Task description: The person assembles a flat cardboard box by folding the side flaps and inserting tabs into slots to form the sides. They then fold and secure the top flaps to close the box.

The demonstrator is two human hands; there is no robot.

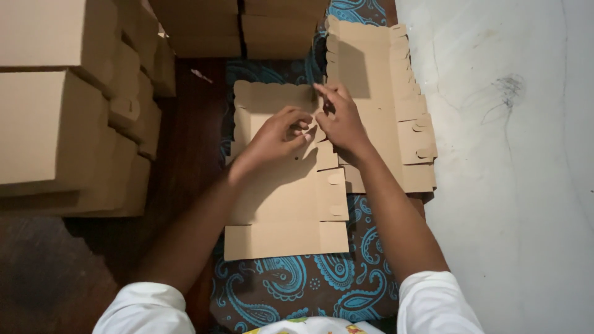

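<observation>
Flat cardboard blank at frame centre on paisley cloth, left hand curled, pressing its top, right hand pinching the blank's upper flap, blank stack upper right, folded boxes left

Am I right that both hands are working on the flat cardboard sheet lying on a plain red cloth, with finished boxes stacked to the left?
Not quite: the cloth is not plain red but dark with a blue paisley pattern, as the head view shows. The rest holds: the left hand and right hand are on the flat cardboard sheet, with boxes stacked to the left.
</observation>
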